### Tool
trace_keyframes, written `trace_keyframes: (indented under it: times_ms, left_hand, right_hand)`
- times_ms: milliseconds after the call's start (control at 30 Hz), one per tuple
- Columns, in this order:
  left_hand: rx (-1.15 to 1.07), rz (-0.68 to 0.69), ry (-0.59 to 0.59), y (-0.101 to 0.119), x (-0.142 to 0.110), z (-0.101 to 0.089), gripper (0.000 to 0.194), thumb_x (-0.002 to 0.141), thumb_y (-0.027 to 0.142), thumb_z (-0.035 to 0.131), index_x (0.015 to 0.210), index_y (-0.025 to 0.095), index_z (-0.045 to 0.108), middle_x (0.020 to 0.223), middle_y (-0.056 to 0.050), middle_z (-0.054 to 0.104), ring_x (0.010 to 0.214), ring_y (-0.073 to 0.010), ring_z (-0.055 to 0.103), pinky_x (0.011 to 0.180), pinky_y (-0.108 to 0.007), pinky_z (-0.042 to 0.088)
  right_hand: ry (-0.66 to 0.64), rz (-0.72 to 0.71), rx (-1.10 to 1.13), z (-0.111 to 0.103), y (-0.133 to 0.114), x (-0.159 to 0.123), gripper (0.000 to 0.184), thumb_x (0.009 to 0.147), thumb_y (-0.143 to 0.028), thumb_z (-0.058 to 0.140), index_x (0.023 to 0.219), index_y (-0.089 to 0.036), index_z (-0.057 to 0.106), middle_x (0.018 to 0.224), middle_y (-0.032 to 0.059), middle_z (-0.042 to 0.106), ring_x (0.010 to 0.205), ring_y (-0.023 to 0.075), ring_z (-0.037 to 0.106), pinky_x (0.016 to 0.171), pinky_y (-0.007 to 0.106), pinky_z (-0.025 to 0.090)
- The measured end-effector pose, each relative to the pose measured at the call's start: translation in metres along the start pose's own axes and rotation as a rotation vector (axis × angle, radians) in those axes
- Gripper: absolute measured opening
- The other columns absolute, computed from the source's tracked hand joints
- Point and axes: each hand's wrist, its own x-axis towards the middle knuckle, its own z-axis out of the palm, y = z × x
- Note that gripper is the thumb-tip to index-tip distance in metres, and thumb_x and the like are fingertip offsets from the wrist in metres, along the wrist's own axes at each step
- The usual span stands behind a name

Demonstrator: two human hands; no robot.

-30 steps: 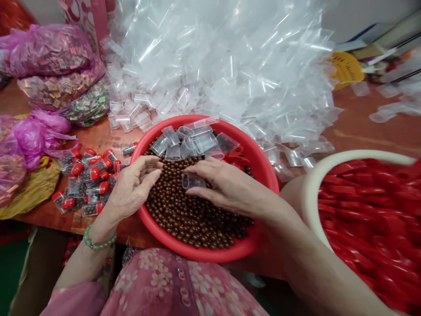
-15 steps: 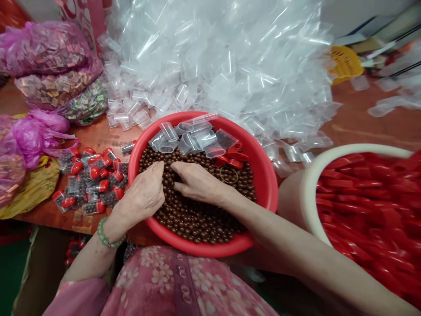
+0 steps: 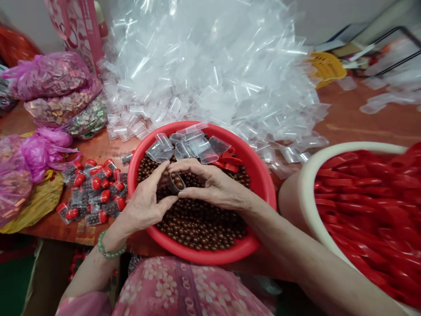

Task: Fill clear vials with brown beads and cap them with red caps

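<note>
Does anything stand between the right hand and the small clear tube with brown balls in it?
Nothing visible does. The right hand has its thumb at the tube, and the left hand curves round the other side. The spare tubes lie beyond, in the basin.

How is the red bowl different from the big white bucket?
The red bowl holds brown balls and some clear tubes; the white bucket holds red plastic pieces. The bowl sits under both hands, while the bucket stands to their right. Both are round and open on top.
</note>
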Motion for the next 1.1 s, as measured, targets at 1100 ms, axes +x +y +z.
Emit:
trace_keyframes:
  times_ms: [1100]
  left_hand:
    - [-0.395, -0.199, -0.136, 0.001, 0.016, 0.001, 0.028, 0.079, 0.034, 0.07, 0.094, 0.013, 0.059, 0.088, -0.002, 0.059, 0.08, -0.0134, 0.054, 0.075, -0.025, 0.043]
  right_hand:
    - [-0.004, 0.141, 0.234, -0.002, -0.013, 0.008, 0.027, 0.08, -0.038, 0.071, 0.079, -0.019, 0.051, 0.071, -0.0037, 0.047, 0.063, 0.0095, 0.043, 0.058, 0.023, 0.038]
